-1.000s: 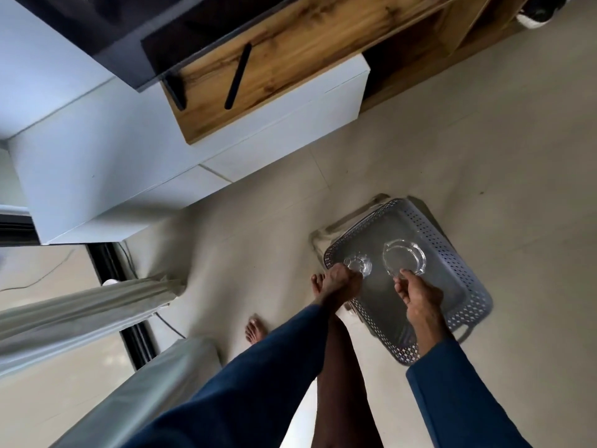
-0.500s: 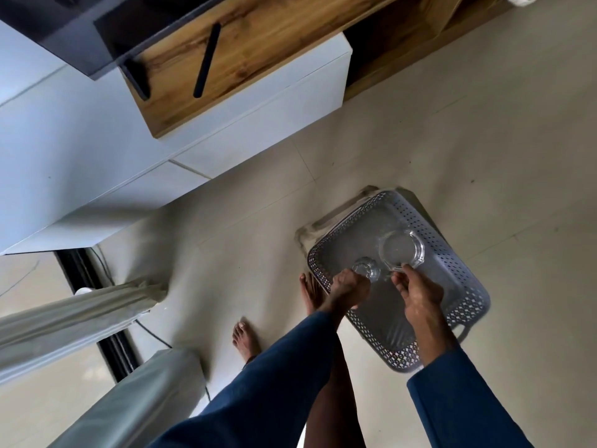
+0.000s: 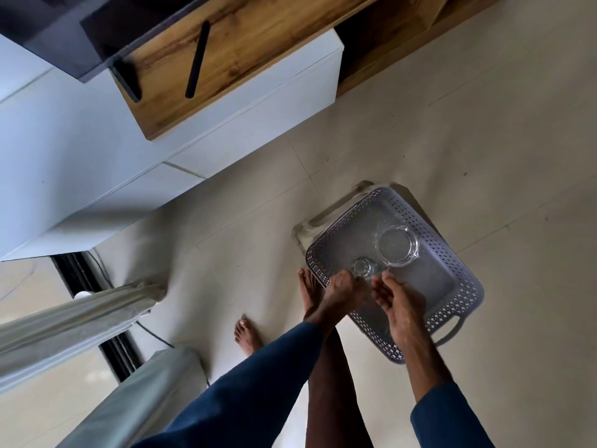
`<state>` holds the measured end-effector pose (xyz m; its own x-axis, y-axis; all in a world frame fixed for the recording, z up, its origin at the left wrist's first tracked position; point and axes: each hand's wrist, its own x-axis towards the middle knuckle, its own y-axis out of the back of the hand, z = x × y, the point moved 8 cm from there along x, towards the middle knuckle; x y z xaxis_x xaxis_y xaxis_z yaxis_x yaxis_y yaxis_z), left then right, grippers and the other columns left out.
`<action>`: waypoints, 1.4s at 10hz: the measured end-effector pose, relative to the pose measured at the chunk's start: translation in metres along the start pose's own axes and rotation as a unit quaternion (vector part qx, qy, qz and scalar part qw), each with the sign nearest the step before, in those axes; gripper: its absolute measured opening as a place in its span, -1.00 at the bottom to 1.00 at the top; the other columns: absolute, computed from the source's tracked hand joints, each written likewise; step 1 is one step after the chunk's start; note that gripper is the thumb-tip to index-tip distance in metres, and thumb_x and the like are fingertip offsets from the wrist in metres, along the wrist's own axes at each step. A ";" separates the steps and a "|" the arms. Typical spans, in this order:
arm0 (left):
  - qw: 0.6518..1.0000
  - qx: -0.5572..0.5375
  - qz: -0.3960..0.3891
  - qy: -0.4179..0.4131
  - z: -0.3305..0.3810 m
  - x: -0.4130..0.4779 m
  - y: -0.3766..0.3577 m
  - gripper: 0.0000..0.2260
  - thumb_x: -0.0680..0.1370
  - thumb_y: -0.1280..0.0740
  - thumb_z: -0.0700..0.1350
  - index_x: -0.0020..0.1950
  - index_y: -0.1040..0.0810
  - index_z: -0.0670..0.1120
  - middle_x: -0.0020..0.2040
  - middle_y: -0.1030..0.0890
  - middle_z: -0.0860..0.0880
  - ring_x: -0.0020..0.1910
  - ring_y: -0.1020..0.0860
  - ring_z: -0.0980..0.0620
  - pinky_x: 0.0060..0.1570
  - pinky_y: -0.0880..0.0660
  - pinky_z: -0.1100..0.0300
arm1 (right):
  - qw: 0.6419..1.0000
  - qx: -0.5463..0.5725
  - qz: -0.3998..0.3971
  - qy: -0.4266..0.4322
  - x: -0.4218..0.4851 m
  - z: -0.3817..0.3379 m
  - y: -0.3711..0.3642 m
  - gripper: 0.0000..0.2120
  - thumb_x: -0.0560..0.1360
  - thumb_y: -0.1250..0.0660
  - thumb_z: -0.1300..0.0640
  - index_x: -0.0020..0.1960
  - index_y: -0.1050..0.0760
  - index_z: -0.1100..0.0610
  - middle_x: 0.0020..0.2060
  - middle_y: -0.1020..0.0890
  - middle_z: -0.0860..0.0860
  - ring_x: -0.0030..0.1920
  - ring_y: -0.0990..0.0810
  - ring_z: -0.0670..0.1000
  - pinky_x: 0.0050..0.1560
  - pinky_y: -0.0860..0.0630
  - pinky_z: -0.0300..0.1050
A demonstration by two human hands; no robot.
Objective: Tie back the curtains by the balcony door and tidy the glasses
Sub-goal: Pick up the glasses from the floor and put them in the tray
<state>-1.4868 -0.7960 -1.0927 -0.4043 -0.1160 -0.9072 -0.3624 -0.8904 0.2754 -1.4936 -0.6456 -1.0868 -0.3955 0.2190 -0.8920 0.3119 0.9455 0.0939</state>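
Pale, glossy tiles cover the floor, and on them sits a grey plastic basket, shallow and rectangular, its walls pierced with rows of small holes and a loop handle at its near end.

Both glasses stand inside the basket. The large glass, clear, wide and round with a thick rim, is toward the basket's far side. The small glass, clear and narrow, stands just beside it, closer to the basket's near left wall.

The left hand reaches over that left wall, its fingers curled around the small glass and gripping it from the left. The right hand hovers over the basket's middle with fingers loosely bent and spread, closed on nothing that shows. Its fingertips lie close to the small glass on its right side and just short of the large glass. Whether they touch either one cannot be told. Dark blue sleeves cover both forearms.

Left of the basket, two bare feet stand on the tiles. Further left, two pale curtains of soft, folded cloth hang by a black door track. Beyond the basket stands a smooth white cabinet, and above it a wood-grain panel with slim black bar handles.
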 end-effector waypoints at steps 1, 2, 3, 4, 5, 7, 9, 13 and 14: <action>0.998 0.010 0.047 -0.046 -0.007 -0.021 0.024 -0.75 0.57 -0.21 -0.09 -0.05 -0.66 -0.14 -0.05 -0.69 -0.12 0.01 -0.63 -0.11 0.20 -0.48 -0.06 | 0.999 -0.002 -0.031 0.008 -0.024 0.006 -0.026 -0.92 0.57 -0.35 0.30 0.01 -0.60 0.30 -0.28 -0.71 0.09 -0.34 -0.67 -0.05 -0.30 -0.64 -0.22; 0.996 0.023 -0.011 -0.084 -0.027 -0.032 0.042 -0.71 0.43 -0.15 -0.01 -0.26 -0.66 0.02 -0.32 -0.67 0.01 -0.14 -0.66 -0.09 0.11 -0.50 -0.29 | 0.999 -0.018 -0.049 0.013 -0.046 0.010 -0.052 -0.89 0.57 -0.35 0.30 0.08 -0.58 0.32 -0.19 -0.69 0.16 -0.33 -0.65 -0.03 -0.31 -0.63 -0.22; 0.997 -0.030 -0.031 -0.064 -0.066 -0.044 0.067 -0.78 0.54 -0.25 -0.12 -0.12 -0.70 -0.08 -0.19 -0.70 -0.11 -0.03 -0.62 -0.15 0.14 -0.49 -0.12 | 0.996 -0.050 -0.075 0.015 -0.063 0.010 -0.082 -0.93 0.57 -0.37 0.29 0.03 -0.59 0.26 -0.20 -0.68 0.16 -0.35 -0.63 -0.02 -0.36 -0.59 -0.24; 0.995 -0.094 0.009 -0.033 -0.124 -0.047 0.105 -0.75 0.50 -0.24 -0.08 -0.12 -0.66 -0.18 -0.13 -0.70 -0.22 -0.31 -0.61 -0.08 -0.31 -0.52 0.15 | 0.987 -0.115 -0.114 0.022 -0.077 0.015 -0.123 -0.91 0.56 -0.37 0.26 0.05 -0.60 0.24 -0.21 -0.70 0.13 -0.33 -0.64 -0.03 -0.35 -0.55 -0.22; 0.989 -0.140 0.050 0.013 -0.185 -0.049 0.140 -0.80 0.49 -0.24 -0.11 -0.26 -0.60 -0.11 -0.25 -0.70 -0.17 -0.55 -0.48 0.09 -0.48 -0.38 0.27 | 0.970 -0.191 -0.146 0.035 -0.087 0.025 -0.173 -0.92 0.56 -0.37 0.26 0.04 -0.58 0.24 -0.24 -0.69 0.14 -0.38 -0.63 -0.05 -0.40 -0.53 -0.26; 0.970 -0.209 0.078 0.098 -0.292 -0.055 0.196 -0.81 0.42 -0.30 -0.09 -0.26 -0.66 -0.15 -0.19 -0.70 -0.23 -0.25 -0.66 -0.22 -0.22 -0.52 0.07 | 0.903 -0.360 -0.229 0.050 -0.117 0.071 -0.282 -0.89 0.57 -0.36 0.23 0.07 -0.59 0.23 -0.19 -0.71 0.13 -0.31 -0.65 -0.02 -0.35 -0.50 -0.21; 0.964 -0.219 0.103 0.109 -0.375 -0.061 0.230 -0.78 0.46 -0.30 -0.13 -0.15 -0.69 -0.24 -0.19 -0.70 -0.20 -0.20 -0.67 -0.17 -0.17 -0.61 0.07 | 0.833 -0.477 -0.278 0.034 -0.148 0.148 -0.378 -0.89 0.55 -0.37 0.23 0.06 -0.61 0.19 -0.18 -0.74 0.11 -0.31 -0.68 -0.01 -0.31 -0.57 -0.18; 0.924 -0.297 0.199 0.133 -0.536 -0.050 0.308 -0.66 0.33 -0.07 0.02 -0.19 -0.53 -0.16 -0.11 -0.66 -0.23 -0.08 -0.61 -0.29 -0.06 -0.58 -0.03 | 0.674 -0.677 -0.290 0.051 -0.180 0.326 -0.512 -0.94 0.56 -0.32 0.30 -0.06 -0.57 0.21 -0.31 -0.66 0.11 -0.44 -0.60 -0.01 -0.47 -0.46 -0.23; 0.914 -0.295 0.252 0.119 -0.551 -0.080 0.368 -0.69 0.42 -0.17 -0.05 0.01 -0.63 -0.08 0.04 -0.66 -0.18 0.03 -0.60 -0.25 0.05 -0.57 0.00 | 0.644 -0.700 -0.302 0.059 -0.194 0.360 -0.544 -0.95 0.57 -0.31 0.30 -0.03 -0.55 0.23 -0.31 -0.64 0.13 -0.46 -0.57 -0.01 -0.46 -0.44 -0.22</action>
<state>-1.1252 -1.3567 -1.0942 -0.1756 -0.6067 -0.7753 0.3628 -0.7720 0.5219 -1.2757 -1.2892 -1.1238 -0.1688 -0.3525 -0.9205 -0.9822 0.1388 0.1269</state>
